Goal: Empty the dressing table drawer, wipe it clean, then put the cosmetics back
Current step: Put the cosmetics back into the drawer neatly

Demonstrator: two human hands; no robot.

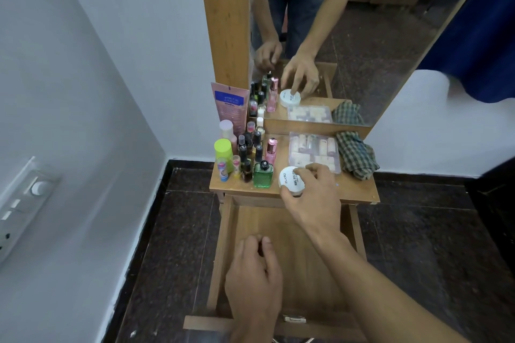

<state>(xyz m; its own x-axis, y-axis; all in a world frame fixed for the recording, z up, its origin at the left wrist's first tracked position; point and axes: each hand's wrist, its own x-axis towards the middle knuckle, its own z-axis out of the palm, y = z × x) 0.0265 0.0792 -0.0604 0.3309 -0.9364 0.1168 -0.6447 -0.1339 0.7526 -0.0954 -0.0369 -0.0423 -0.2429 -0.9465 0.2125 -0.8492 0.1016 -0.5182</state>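
The wooden drawer [295, 231] is pulled out below the table top [359, 189], and its visible floor is bare. My right hand [315, 198] grips a round white nail polish remover tub [289, 179] at the table top's front edge. My left hand [255, 278] hovers over the drawer with fingers curled, and nothing shows in it. On the left of the table top stand several small bottles: a green bottle [262, 174], a pink bottle [271, 149], dark nail polish bottles [246, 147] and a yellow-green capped container [223, 149].
A clear plastic box [315, 150] of small items and a crumpled checked cloth [358, 154] lie on the table top's right. A pink tube [230, 107] leans on the mirror frame. The mirror [362, 36] stands behind. A wall with a switch panel [25, 203] is left.
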